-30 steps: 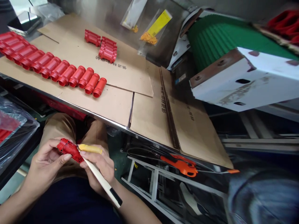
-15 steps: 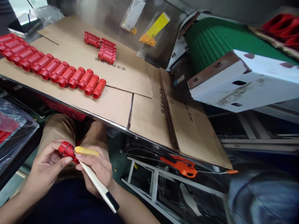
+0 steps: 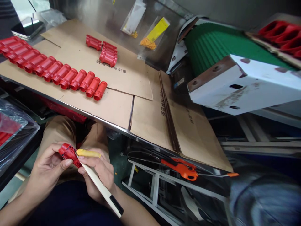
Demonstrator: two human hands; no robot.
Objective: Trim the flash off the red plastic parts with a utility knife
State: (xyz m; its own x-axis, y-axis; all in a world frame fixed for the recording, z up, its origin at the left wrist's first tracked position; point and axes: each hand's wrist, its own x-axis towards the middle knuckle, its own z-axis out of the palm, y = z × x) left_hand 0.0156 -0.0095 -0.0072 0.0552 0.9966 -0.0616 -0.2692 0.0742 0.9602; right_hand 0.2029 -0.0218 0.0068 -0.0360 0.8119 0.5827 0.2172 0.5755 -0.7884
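Above my lap, my left hand (image 3: 48,168) has its thumb and fingers closed on a red ribbed plastic tube (image 3: 68,152). My right hand (image 3: 100,171) grips a slim white-handled tool (image 3: 100,184) with a black end, whose tip meets the tube; the tip itself is hidden. A yellow finger cot (image 3: 88,153) covers one finger of that hand. On the table beyond, a slanting row of similar red tubes (image 3: 68,78) lies side by side on cardboard. Several more red pieces (image 3: 108,56) lie behind the row.
Cardboard sheets (image 3: 150,122) cover the steel table. A phone (image 3: 27,27) and small bags with yellow finger cots (image 3: 148,43) lie at the back. A green-belted conveyor (image 3: 211,47) stands right, an orange-handled tool (image 3: 185,171) hangs below the edge, and a plastic-lined box (image 3: 16,131) sits left.
The white-handled tool has shifted slightly down and to the right in view. My left hand still holds the red tube in nearly the same place. The view itself has moved a little.
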